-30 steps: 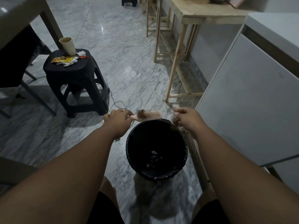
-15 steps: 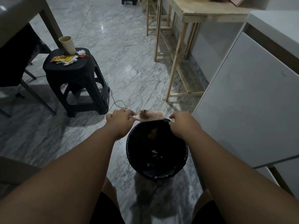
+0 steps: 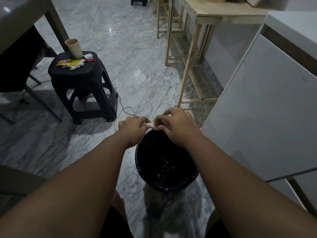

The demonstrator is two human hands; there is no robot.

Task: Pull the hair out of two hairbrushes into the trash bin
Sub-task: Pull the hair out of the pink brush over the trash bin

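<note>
A pink hairbrush (image 3: 152, 124) is held level over the far rim of the black trash bin (image 3: 192, 177). My left hand (image 3: 133, 127) is closed around its handle. My right hand (image 3: 178, 125) lies over the brush head, fingertips pinched in the brown hair (image 3: 157, 121) tangled in the bristles. Most of the brush head is hidden under my right hand. The bin has a black liner and some dark scraps at the bottom. Only one hairbrush is in view.
A black plastic stool (image 3: 82, 86) with a paper cup (image 3: 73, 48) and wrappers stands to the left. Thin cables (image 3: 152, 93) trail on the marble floor beyond the bin. A white cabinet (image 3: 260, 107) is close on the right, wooden table legs (image 3: 187, 73) behind.
My right hand has moved left from the bin's right rim onto the brush head and now pinches the hair. My left hand kept holding the handle.
</note>
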